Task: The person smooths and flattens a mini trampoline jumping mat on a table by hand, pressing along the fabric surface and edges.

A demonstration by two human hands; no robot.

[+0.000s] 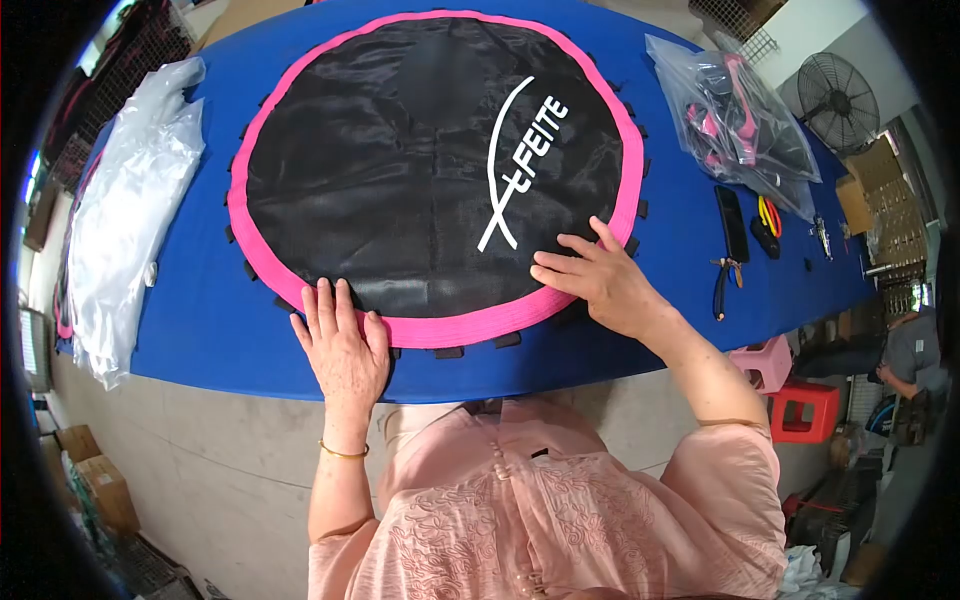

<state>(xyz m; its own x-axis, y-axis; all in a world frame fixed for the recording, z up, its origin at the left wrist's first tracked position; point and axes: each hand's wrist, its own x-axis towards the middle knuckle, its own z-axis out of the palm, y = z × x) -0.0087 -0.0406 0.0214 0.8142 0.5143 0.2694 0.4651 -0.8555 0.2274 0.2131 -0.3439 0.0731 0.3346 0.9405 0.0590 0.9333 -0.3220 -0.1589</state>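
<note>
A round black mat (400,190) with a pink border and white lettering lies flat on a blue-covered table (230,350). Dark tabs stick out around its edge. My left hand (343,345) rests palm down on the lower left of the pink border, fingers extended and holding nothing. On the lower right of the mat lies my right hand (597,277), its fingers spread across the border and the black fabric, also holding nothing.
Clear plastic sheeting (135,200) lies on the left of the table. To the right are a bag with pink and black parts (740,120), a black phone-like object (731,224), pliers (721,288) and yellow-red loops (769,213). Beyond are a fan (838,102), stools (804,411) and a person (912,355).
</note>
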